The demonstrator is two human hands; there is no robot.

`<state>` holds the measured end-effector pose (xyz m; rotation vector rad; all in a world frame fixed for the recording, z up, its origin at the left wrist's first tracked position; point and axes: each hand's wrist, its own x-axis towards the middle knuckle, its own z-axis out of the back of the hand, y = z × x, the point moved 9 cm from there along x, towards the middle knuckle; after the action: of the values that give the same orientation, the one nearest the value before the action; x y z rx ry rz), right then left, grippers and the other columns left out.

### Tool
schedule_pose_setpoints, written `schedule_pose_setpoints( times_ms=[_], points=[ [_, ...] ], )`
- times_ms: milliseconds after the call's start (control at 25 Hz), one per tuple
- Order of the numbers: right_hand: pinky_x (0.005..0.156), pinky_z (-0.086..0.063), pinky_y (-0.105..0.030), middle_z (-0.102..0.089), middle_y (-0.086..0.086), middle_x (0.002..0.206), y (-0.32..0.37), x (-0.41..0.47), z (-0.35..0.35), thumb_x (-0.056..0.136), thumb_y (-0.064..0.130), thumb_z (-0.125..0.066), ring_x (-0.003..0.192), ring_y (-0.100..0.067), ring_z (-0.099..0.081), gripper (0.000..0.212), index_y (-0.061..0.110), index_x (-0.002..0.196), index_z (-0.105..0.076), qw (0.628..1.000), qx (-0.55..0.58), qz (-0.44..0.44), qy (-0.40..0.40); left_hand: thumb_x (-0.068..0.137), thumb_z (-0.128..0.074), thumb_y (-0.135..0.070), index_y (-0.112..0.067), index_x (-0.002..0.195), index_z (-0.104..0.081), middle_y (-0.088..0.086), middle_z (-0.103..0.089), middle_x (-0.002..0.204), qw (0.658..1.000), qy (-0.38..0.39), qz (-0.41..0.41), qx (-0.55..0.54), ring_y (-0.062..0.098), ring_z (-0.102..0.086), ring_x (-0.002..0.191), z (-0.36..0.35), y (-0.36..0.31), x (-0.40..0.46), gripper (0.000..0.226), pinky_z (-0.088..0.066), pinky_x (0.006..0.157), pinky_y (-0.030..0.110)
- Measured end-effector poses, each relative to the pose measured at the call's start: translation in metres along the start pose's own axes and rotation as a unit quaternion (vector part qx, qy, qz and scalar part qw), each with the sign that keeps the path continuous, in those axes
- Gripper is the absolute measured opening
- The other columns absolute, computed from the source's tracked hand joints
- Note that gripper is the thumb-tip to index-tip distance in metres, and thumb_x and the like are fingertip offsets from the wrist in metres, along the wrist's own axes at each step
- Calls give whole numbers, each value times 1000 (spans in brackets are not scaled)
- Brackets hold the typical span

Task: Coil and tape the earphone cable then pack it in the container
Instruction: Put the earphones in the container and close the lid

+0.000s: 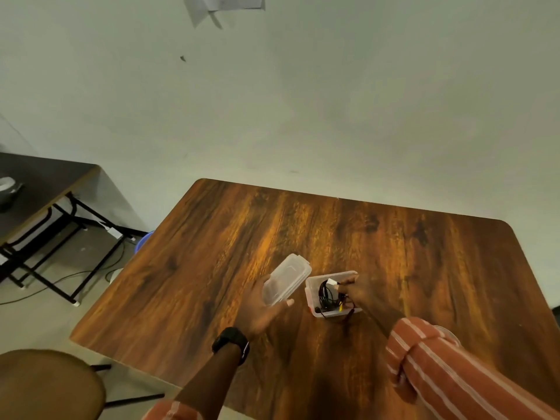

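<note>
A small clear plastic container stands on the wooden table. Inside it lies the coiled black earphone cable with a white tape tab at its top. My right hand reaches over the container's right side, and its fingertips pinch the cable at the tape. My left hand holds the clear container lid tilted just left of the container. A black watch sits on my left wrist.
A round clear object shows behind my right sleeve on the table. A brown stool stands at the lower left. A dark folding table with cables under it is at the far left. A wall rises behind the table.
</note>
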<state>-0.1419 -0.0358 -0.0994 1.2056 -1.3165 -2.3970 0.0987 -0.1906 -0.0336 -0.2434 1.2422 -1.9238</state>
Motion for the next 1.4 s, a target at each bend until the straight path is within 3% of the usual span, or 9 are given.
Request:
schedule_pose_setpoints(
  times_ms=[120,240,400,560,760,840,960,1200,1400],
  points=[
    [46,-46,-22,-68,-4,71,14,0,-6,85,9,-71,54,-13,-61,5,10,90,-73,990,-127,59,4,56,-73,-80,-44,136,-39,-15,-51,138,999,6,-32,44,10,-54,119,-8,-12,3,94,-52,96,47],
    [53,-43,-17,-71,-2,89,31,-9,3,90,19,-65,68,-9,-62,14,11,99,-73,965,-237,99,-55,58,-71,-80,-41,141,-35,-15,-48,141,996,9,-58,74,12,-51,123,-18,-25,5,98,-50,98,48],
    [70,-45,-24,-69,1,100,45,-63,31,88,21,-67,84,-10,-57,16,15,101,-73,909,-226,298,-186,58,-71,-79,-38,143,-34,-11,-46,145,995,-38,-59,70,15,-49,126,-20,-34,6,101,-49,99,50],
    [89,-47,-33,-63,5,116,-3,-94,-3,86,39,-64,107,-15,-56,29,27,111,-71,827,-390,395,-87,59,-73,-73,-30,147,-32,-5,-42,149,995,-46,-48,72,20,-45,130,-28,-40,9,105,-46,101,51],
    [106,-39,-43,-63,7,133,-6,-75,-16,93,28,-52,128,-19,-52,36,28,127,-63,795,-481,367,-49,55,-68,-77,-28,150,-24,-7,-31,156,978,-10,-88,189,18,-30,142,-54,-54,22,115,-34,113,49],
    [112,-35,-40,-61,7,135,-9,-76,-11,89,21,-52,131,-16,-49,43,28,131,-60,831,-429,351,-36,55,-66,-79,-28,150,-22,-7,-31,155,964,10,-121,235,17,-29,141,-72,-59,27,116,-34,114,45],
    [103,-48,-32,-67,5,124,-17,-88,18,85,9,-56,116,-10,-59,41,25,121,-67,897,-264,339,-108,57,-59,-86,-30,149,-21,-8,-30,155,946,50,-148,286,17,-28,143,-106,-57,36,114,-26,118,41],
    [87,-53,-32,-73,6,92,-56,-102,81,84,-4,-62,90,-14,-67,28,19,92,-75,944,-49,196,-261,66,-67,-75,-27,152,-16,-2,-23,160,940,82,-113,313,28,-19,147,-144,-45,50,110,-30,118,49],
    [93,-53,-38,-72,0,107,-62,-61,82,89,15,-66,98,-17,-65,19,14,108,-72,978,47,62,-196,64,-74,-68,-24,152,-20,0,-27,159,923,96,-122,353,28,-23,145,-140,-46,58,112,-30,117,47]
  ],
)
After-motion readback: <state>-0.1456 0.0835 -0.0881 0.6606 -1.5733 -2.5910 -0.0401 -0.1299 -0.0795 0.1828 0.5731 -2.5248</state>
